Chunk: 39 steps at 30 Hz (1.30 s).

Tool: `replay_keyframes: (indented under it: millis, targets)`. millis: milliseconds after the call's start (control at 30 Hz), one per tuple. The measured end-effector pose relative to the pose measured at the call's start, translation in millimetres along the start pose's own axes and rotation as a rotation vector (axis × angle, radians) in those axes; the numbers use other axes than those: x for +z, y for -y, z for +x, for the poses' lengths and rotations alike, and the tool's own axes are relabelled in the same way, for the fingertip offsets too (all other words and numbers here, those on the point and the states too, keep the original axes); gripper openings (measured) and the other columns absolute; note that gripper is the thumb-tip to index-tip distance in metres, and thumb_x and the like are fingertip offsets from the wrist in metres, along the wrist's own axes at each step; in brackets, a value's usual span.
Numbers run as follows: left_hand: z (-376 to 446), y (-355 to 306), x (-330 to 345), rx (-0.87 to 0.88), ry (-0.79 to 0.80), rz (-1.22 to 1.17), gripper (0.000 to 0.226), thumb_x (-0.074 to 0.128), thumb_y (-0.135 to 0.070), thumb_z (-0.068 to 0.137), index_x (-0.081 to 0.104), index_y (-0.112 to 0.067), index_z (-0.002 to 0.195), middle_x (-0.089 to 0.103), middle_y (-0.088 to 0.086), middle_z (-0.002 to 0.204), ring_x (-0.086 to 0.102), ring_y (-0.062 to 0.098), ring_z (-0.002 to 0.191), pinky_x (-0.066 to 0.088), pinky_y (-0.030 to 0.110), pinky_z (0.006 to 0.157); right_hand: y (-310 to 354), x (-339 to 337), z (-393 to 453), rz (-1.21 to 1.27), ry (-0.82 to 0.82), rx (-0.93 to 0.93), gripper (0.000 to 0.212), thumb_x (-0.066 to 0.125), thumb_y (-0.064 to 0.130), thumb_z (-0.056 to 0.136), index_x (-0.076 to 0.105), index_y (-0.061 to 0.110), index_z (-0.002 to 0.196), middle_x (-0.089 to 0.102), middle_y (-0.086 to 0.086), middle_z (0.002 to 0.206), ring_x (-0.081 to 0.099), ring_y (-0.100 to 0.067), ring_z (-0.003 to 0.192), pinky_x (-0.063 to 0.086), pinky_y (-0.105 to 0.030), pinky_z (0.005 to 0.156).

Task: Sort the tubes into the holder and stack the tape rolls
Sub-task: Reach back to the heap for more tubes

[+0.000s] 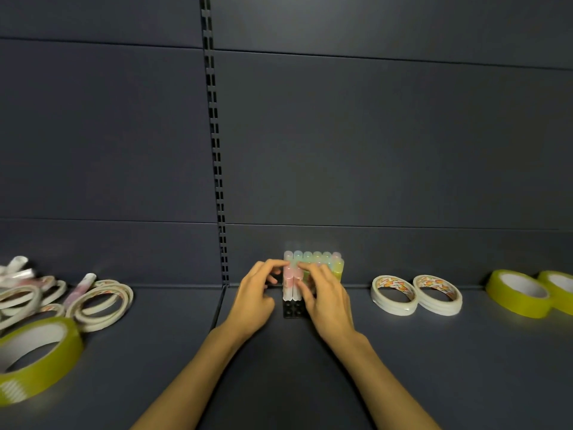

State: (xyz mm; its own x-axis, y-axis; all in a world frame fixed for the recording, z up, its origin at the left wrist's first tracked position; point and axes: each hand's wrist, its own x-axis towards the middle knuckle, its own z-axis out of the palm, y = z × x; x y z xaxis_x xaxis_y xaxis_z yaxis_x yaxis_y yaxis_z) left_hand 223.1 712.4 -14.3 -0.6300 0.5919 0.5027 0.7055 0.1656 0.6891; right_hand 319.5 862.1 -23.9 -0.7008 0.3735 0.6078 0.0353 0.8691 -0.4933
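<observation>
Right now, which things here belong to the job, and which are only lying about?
Belong: tubes in the black holder; loose tubes at left; white tape rolls; green tape rolls; left hand; right hand.
Lying about: nothing loose; only the shelf and slotted upright.

We see a dark slate-grey shelf (403, 367) and back panel (372, 135) of the same grey. The tubes (313, 259) at the far centre are pastel: pink at the left, then pale blue, green and yellow toward the right, all under frosted translucent caps. Their holder (293, 309) is black. At the right, 2 white tape rolls (415, 294) carry a red, orange and yellow pattern on the inner core. The wide rolls far right (521, 293) and near left (34, 358) are olive-yellow with white cores.
</observation>
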Motion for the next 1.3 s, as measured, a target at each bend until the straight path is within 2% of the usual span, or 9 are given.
replay_keyframes:
  millis: [100, 233, 367, 467, 567, 667, 767, 933, 1300]
  targets:
    - [0.3, -5.5, -2.4, -0.029, 0.034, 0.005, 0.083, 0.038, 0.022, 0.06, 0.059, -0.025, 0.126, 0.056, -0.001, 0.107, 0.055, 0.01, 0.094, 0.043, 0.011, 0.081, 2.3, -3.1, -0.8, -0.02, 0.014, 0.038, 0.03, 0.06, 0.029, 0.097, 0.056, 0.034, 0.126, 0.054, 0.007, 0.102, 0.055, -0.014, 0.094, 0.052, -0.036, 0.069]
    - [-2.6, -10.5, -10.1, -0.071, 0.119, 0.098, 0.081, 0.044, 0.013, 0.071, 0.05, -0.035, 0.136, 0.053, -0.009, 0.12, 0.053, 0.004, 0.11, 0.047, 0.027, 0.098, 10.9, -8.6, -1.3, -0.043, 0.065, 0.074, 0.032, 0.057, 0.028, 0.097, 0.053, 0.034, 0.128, 0.052, 0.006, 0.103, 0.054, -0.017, 0.098, 0.05, -0.038, 0.069]
    - [-9.2, -22.8, -21.6, -0.054, 0.15, 0.283, 0.061, 0.054, -0.016, 0.093, 0.038, -0.044, 0.144, 0.046, -0.016, 0.137, 0.05, 0.01, 0.123, 0.046, 0.037, 0.102, 18.1, -20.6, -0.8, -0.106, 0.168, 0.075, 0.041, 0.054, 0.027, 0.097, 0.047, 0.032, 0.138, 0.05, 0.0, 0.113, 0.052, -0.023, 0.109, 0.051, -0.039, 0.076]
    - [-18.1, -37.0, -33.7, -0.036, 0.119, 0.372, 0.052, 0.053, -0.033, 0.097, 0.037, -0.042, 0.146, 0.044, -0.014, 0.143, 0.047, 0.013, 0.129, 0.042, 0.039, 0.105, 21.4, -32.9, -1.9, -0.167, 0.236, 0.051, 0.056, 0.058, 0.025, 0.094, 0.038, 0.032, 0.147, 0.048, -0.004, 0.118, 0.052, -0.027, 0.114, 0.05, -0.039, 0.083]
    - [-33.1, -51.2, -51.0, -0.043, 0.066, 0.478, 0.049, 0.049, -0.04, 0.1, 0.038, -0.04, 0.147, 0.04, -0.01, 0.15, 0.043, 0.015, 0.134, 0.038, 0.036, 0.108, 33.3, -40.1, -10.3, -0.193, 0.163, 0.021, 0.068, 0.061, 0.021, 0.091, 0.033, 0.028, 0.152, 0.048, -0.005, 0.125, 0.05, -0.03, 0.119, 0.046, -0.046, 0.097]
    - [-53.1, -65.0, -72.4, -0.055, 0.017, 0.566, 0.047, 0.046, -0.046, 0.1, 0.039, -0.041, 0.147, 0.037, -0.009, 0.153, 0.04, 0.015, 0.137, 0.035, 0.037, 0.107, 59.8, -41.4, -19.7, -0.112, 0.115, -0.06, 0.062, 0.061, 0.025, 0.092, 0.038, 0.027, 0.15, 0.049, -0.003, 0.126, 0.049, -0.027, 0.119, 0.04, -0.045, 0.106]
    - [-77.4, -75.9, -98.9, -0.074, -0.029, 0.624, 0.047, 0.046, -0.049, 0.1, 0.041, -0.041, 0.146, 0.038, -0.009, 0.153, 0.039, 0.014, 0.138, 0.035, 0.036, 0.107, 98.3, -37.8, -29.5, -0.006, 0.18, -0.149, 0.055, 0.06, 0.03, 0.093, 0.043, 0.028, 0.146, 0.046, 0.002, 0.126, 0.046, -0.021, 0.122, 0.039, -0.035, 0.099]
    - [-125.5, -85.4, -150.4, -0.126, -0.087, 0.691, 0.049, 0.044, -0.054, 0.097, 0.042, -0.042, 0.144, 0.041, -0.008, 0.152, 0.039, 0.015, 0.139, 0.037, 0.043, 0.111, 164.8, -28.1, -50.1, 0.098, 0.243, -0.277, 0.046, 0.055, 0.036, 0.096, 0.047, 0.03, 0.141, 0.043, 0.008, 0.128, 0.046, -0.014, 0.119, 0.038, -0.032, 0.098]
    - [-246.7, -97.8, -293.9, -0.229, -0.283, 0.845, 0.05, 0.044, -0.054, 0.094, 0.049, -0.04, 0.142, 0.051, -0.014, 0.145, 0.045, 0.01, 0.134, 0.042, 0.038, 0.105, 327.5, 14.8, -98.4, 0.295, 0.312, -0.47, 0.035, 0.059, 0.033, 0.095, 0.054, 0.031, 0.13, 0.047, 0.011, 0.123, 0.05, -0.011, 0.116, 0.042, -0.031, 0.097]
